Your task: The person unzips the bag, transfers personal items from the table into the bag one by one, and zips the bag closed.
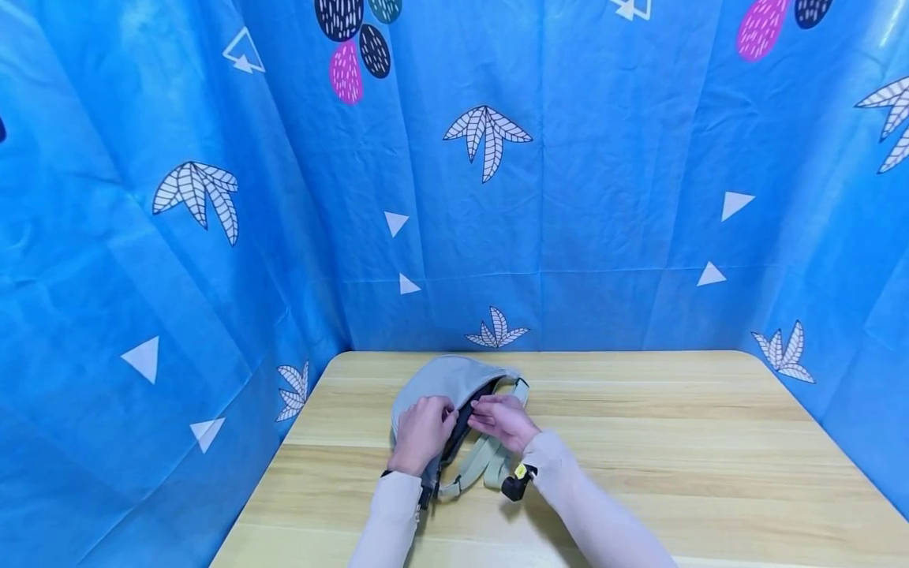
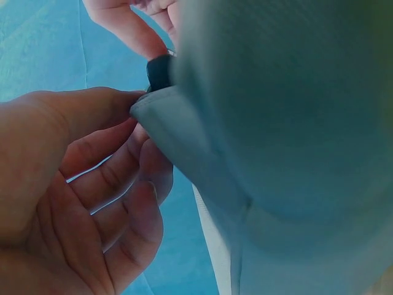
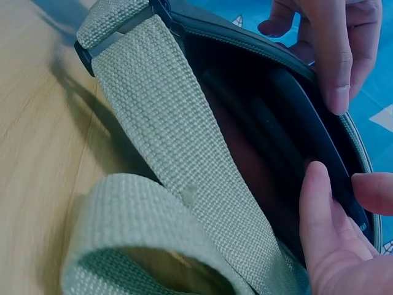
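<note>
- Left hand (image 1: 424,430) is pinching the bag (image 1: 443,380) at its opening.
- Right hand (image 1: 503,420) is clamping thumb and finger on a flat dark object (image 3: 314,130) inside.

Bench (image 1: 696,442): pale wood-grain top, rounded far corners. Blue cloth (image 1: 604,158): creased, hung behind bench and along both sides. Printed on cloth: white leaf sprigs (image 1: 491,150), dark-outlined; white triangles (image 1: 735,203), solid and outlined; magenta drops (image 1: 346,75), dark drops (image 1: 375,52), teal drop (image 1: 386,7), all white-flecked.
</note>
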Available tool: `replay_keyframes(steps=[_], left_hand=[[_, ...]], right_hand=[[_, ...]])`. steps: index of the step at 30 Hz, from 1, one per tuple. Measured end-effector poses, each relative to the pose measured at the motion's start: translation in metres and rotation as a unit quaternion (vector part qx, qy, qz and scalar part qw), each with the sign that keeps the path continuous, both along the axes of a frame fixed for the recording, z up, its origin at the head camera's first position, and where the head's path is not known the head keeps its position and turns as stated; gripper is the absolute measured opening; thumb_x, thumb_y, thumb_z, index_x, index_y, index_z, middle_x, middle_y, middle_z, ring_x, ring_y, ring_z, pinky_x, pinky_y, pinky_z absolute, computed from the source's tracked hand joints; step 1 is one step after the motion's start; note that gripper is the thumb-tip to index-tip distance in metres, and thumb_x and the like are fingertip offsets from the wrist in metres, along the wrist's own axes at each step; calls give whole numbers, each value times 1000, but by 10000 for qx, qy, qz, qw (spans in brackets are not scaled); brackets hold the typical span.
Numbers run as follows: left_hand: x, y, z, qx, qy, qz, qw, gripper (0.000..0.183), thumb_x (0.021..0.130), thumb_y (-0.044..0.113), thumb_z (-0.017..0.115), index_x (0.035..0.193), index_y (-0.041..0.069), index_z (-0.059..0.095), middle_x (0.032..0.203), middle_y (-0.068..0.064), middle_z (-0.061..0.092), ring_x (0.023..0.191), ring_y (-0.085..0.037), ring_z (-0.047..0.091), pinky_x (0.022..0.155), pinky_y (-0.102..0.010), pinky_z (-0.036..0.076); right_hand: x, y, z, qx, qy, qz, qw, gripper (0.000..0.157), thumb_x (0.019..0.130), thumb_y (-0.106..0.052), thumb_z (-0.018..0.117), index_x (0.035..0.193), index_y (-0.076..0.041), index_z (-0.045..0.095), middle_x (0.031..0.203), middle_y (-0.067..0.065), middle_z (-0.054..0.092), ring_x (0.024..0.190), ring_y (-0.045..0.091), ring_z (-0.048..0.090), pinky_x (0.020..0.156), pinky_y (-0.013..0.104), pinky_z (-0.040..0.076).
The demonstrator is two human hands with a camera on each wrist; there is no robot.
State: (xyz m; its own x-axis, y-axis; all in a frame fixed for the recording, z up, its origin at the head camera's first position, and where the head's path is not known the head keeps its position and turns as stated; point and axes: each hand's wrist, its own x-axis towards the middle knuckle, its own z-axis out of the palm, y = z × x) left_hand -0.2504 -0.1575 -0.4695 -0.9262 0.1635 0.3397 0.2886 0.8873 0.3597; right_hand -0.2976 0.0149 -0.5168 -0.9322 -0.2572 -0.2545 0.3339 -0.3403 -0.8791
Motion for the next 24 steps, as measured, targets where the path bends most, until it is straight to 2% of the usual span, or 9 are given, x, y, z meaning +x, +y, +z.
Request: replay_keyframes(steps=[9, 16, 24], left_hand=[[1, 1, 1, -11, -56, 43, 10000, 11, 95, 25, 73, 87, 18, 76, 74, 6, 70, 62, -12, 61, 54, -32, 44], [2, 2, 2, -22, 1, 55, 10000, 11, 94, 25, 74, 86, 18, 76, 76, 5, 72, 63, -14, 63, 53, -32, 44], [1, 1, 3, -51, -11, 69, 10000, 12, 95, 26, 73, 87, 19, 76, 77, 6, 72, 67, -15, 66, 56, -34, 47]], right_hand=[[0, -3, 0, -209, 49, 197, 9996, 21, 98, 8, 55, 118, 10, 50, 94, 12, 68, 84, 19, 71, 89, 33, 62], [2, -7, 1, -219, 128, 129, 9996, 29, 98, 13, 47, 126, 16, 46, 99, 13, 63, 86, 20, 69, 89, 32, 62], [-1, -12, -3, -218, 240, 159, 9993, 30, 97, 10, 55, 125, 17, 50, 102, 16, 69, 87, 18, 73, 92, 33, 61]])
